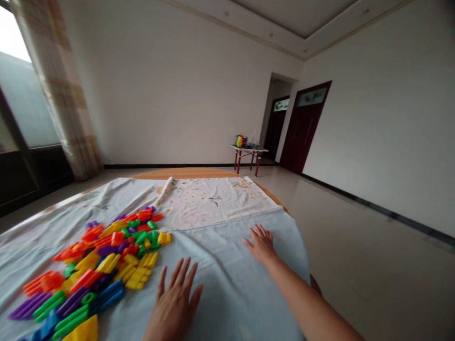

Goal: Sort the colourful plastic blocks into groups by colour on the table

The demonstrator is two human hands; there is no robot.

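Note:
My left hand [175, 299] lies flat on the pale blue cloth with its fingers spread, holding nothing. Just left of it is a loose heap of plastic toy building pieces [117, 239] in red-orange, yellow, green, purple and blue. The nearest to that hand are yellow pieces [139, 278], a little apart from its fingers. My right hand [261, 244] rests palm down on the cloth farther right, fingers apart, with nothing in it. Bare blue cloth [223, 270] shows between the two hands.
A floral white cloth [213, 199] covers the far part of the round wooden table [185, 172]. Beyond stands a small side table [245, 149] with a colourful bag [241, 140] on it. A curtain [67, 94] hangs left; a dark red door [305, 128] is at the back right.

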